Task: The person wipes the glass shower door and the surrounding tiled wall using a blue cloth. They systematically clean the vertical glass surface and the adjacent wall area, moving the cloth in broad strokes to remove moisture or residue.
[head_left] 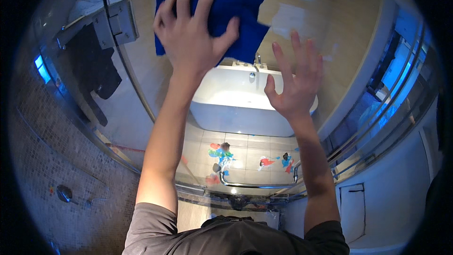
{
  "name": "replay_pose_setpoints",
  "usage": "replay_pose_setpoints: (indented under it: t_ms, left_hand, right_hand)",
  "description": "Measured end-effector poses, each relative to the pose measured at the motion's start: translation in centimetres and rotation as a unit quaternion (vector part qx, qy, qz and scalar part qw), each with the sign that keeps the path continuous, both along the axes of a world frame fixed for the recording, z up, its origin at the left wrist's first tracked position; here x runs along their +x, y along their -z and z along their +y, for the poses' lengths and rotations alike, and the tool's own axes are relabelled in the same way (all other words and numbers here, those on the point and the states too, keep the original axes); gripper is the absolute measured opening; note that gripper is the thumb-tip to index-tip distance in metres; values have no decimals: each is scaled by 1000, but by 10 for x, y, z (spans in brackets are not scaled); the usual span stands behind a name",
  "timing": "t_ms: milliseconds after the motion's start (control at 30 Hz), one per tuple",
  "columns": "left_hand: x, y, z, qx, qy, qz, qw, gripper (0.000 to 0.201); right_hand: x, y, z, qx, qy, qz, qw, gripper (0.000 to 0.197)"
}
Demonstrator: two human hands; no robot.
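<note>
My left hand (193, 38) is raised high with its fingers spread across a dark blue cloth (243, 23), holding it up against what looks like a clear glass panel (264, 160). The cloth has uneven edges, and part of it is cut off by the top of the picture. To the right, my right hand (297, 80) is lifted with its fingers apart and nothing in it. It appears to be at or close to the glass, though I cannot tell whether it touches. A curved chrome bar handle (257, 186) is fixed low between my forearms.
Behind the glass stands a white bathtub (231, 113) with a chrome tap (256, 63). Colourful stickers or scraps (222, 156) show near the tiled floor (245, 160). At left are a mosaic wall (42, 160), a shower control (66, 193) and a rack with towels (96, 7). Metal rails (396, 99) curve along the right.
</note>
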State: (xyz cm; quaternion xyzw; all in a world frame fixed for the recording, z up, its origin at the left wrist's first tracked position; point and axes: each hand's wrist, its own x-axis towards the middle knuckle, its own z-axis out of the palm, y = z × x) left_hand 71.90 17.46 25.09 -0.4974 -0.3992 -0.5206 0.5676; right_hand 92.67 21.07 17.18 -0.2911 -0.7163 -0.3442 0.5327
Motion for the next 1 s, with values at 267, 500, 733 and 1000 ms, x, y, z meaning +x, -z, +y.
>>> replay_pose_setpoints:
  t_ms: [267, 500, 733, 1000]
  left_hand:
    - [15, 82, -8, -108, 11, -47, 993, 57]
    - [7, 111, -15, -156, -7, 26, 987, 53]
    - [3, -5, 4, -32, 15, 51, 998, 59]
    - [30, 16, 3, -52, -1, 33, 998, 58]
  right_hand:
    - [0, 3, 0, 9, 7, 5, 1000, 60]
    - [24, -11, -10, -41, -52, -20, 998, 69]
    - [71, -4, 10, -24, 46, 13, 999, 66]
    - [58, 25, 11, -25, 21, 23, 999, 69]
